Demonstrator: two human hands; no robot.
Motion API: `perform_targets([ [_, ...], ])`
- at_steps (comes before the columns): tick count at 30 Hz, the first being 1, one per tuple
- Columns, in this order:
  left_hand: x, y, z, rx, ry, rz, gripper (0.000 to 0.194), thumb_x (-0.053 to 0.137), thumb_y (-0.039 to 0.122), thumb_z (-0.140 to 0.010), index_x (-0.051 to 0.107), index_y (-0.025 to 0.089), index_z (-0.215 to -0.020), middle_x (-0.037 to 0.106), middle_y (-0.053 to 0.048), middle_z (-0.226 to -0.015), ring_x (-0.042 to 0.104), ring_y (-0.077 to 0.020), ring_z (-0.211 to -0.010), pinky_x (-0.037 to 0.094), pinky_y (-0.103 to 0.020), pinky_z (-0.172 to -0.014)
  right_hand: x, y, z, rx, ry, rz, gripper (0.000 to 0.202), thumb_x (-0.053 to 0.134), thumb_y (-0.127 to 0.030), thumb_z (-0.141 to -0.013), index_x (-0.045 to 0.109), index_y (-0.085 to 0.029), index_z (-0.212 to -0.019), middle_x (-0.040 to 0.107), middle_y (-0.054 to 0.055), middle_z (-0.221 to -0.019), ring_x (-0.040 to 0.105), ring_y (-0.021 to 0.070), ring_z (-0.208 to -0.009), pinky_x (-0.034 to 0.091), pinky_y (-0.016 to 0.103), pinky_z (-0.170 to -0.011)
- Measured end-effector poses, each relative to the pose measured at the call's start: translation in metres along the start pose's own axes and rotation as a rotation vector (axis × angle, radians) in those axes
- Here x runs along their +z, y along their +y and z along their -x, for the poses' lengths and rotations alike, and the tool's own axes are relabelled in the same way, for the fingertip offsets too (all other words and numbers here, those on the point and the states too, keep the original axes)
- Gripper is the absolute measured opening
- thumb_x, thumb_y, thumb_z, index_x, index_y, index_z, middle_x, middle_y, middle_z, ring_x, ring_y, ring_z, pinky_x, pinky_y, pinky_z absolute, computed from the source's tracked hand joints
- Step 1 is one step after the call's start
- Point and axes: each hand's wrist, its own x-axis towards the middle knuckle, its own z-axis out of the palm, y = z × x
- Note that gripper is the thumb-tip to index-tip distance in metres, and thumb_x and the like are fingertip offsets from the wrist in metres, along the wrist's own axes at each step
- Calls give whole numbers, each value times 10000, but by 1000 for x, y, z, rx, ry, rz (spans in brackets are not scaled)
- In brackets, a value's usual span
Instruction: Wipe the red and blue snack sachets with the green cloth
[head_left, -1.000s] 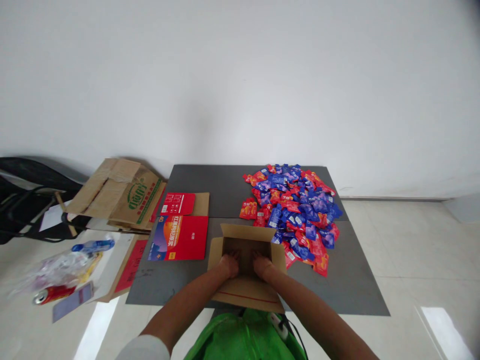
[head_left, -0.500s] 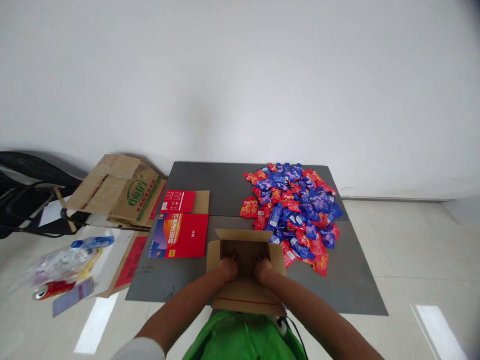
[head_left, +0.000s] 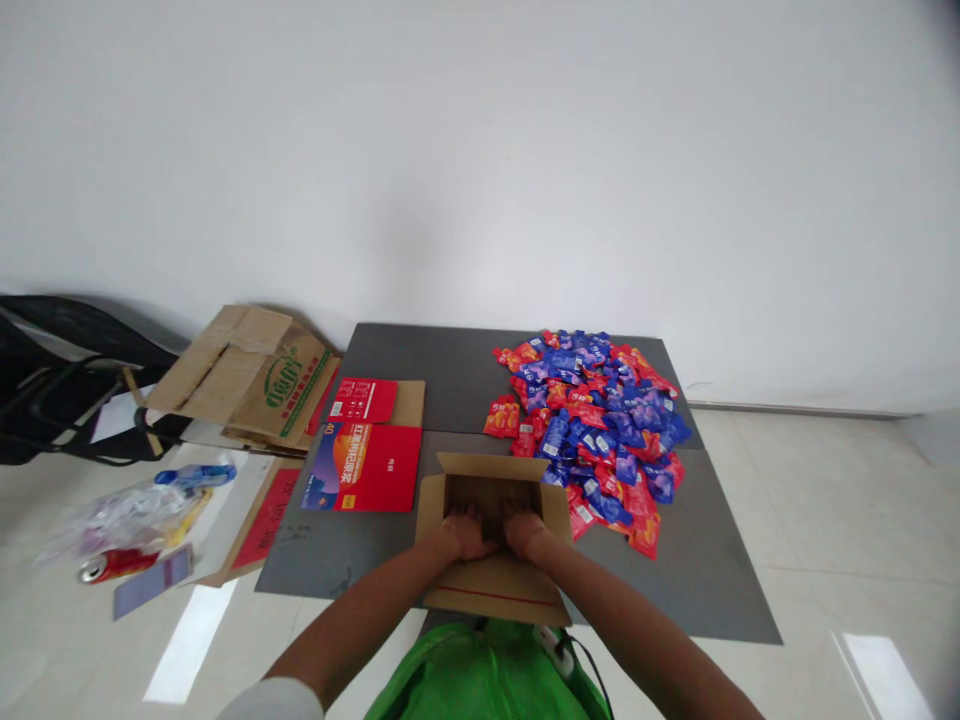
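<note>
Inside the open carton [head_left: 495, 585] on the grey table [head_left: 457, 365], I am holding left hand [head_left: 468, 536] and right hand [head_left: 523, 530] side by side; the view is showing too dimly to tell either's grip.

Light even, diffuse, cool; wall [head_left: 480, 150] pale with a faint darker smudge left of centre; glare as white patches on glossy floor [head_left: 810, 520], both sides; box [head_left: 496, 588] shaded inside — fingers of left hand [head_left: 469, 532] and right hand [head_left: 523, 530] dim; packet [head_left: 643, 525] print soft; upper-right corner dark, blurred
</note>
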Motion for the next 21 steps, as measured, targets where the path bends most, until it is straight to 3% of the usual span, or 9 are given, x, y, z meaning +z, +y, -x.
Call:
perform_targets([
  [4, 2, 1, 2, -22, 13, -10, 949, 378, 707, -837, 366, 47, -1518, 271, -227, -1610, 270, -410, -1469, 243, -529, -1183, 0, -3, -2, 63, -12, 31, 566, 584, -74, -811, 581, -123, -1374, 427, 211, -1523, 376, 385, -1421, 295, 555, -1168],
  [10, 9, 1, -9, -47, -14, -16, 810, 392, 653, -861, 453, 146, -1490, 340, -178, -1593, 256, -403, -1479, 226, -585, -1171, 5, -5, -3, 128, -25, 19, 616, 517, -80, -812, 530, -106, -1427, 408, 204, -1539, 307, 376, -1459, 278, 531, -1173],
  [17, 14, 0, -12, -49, -12, -6, 810, 492, 625, -824, 445, 182, -1499, 371, -167, -1579, 218, -397, -1496, 204, -589, -1178, 4, -10, -1, 142, -6, -13, 632, 529, -46, -764, 588, -177, -1379, 460, 157, -1520, 315, 373, -1457, 289, 543, -1169],
  [21, 9, -2, -7, -23, -6, -3, 758, 516, 549, -836, 468, 159, -1483, 380, -181, -1571, 273, -387, -1479, 251, -557, -1169, -8, -15, 4, 106, 51, -51, 555, 520, -28, -753, 671, -189, -1262, 542, 153, -1445, 419, 361, -1393, 361, 543, -1127],
])
